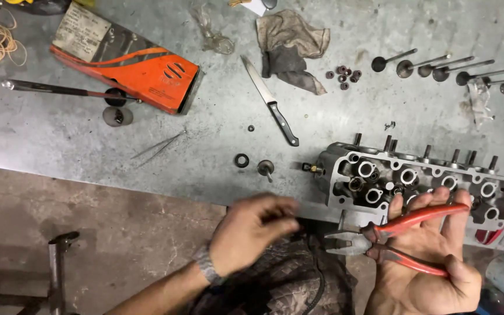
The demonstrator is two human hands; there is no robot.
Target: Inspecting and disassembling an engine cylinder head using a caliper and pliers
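**Pliers in the right hand, at the counter's near edge**

Pliers (380, 240) with red handles lie across the palm of the right hand (424, 262), palm up, fingers curled round the upper handle and thumb over the lower one; the grey jaws point left and stand nearly closed; the left hand (252, 230) hovers just beside those jaws, blurred, fingers bunched together, and whether it pinches anything I cannot tell; both hands sit just in front of the grey metal counter (205, 151); right behind the pliers an engine head (415, 178) rests along the counter's near edge, studs upright.

An orange flat box (129, 67) lies tilted at the far left, a pale rectangular label on its upper end and a round dark mark near its lower right corner; a knife (270, 100) with a black handle lies mid-counter, well apart from the hands; a dirty rag (291, 46) sits beyond it; a row of valves (450, 69) lies at the far right; a black ring (241, 160) and a small valve (266, 168) rest near the left hand.
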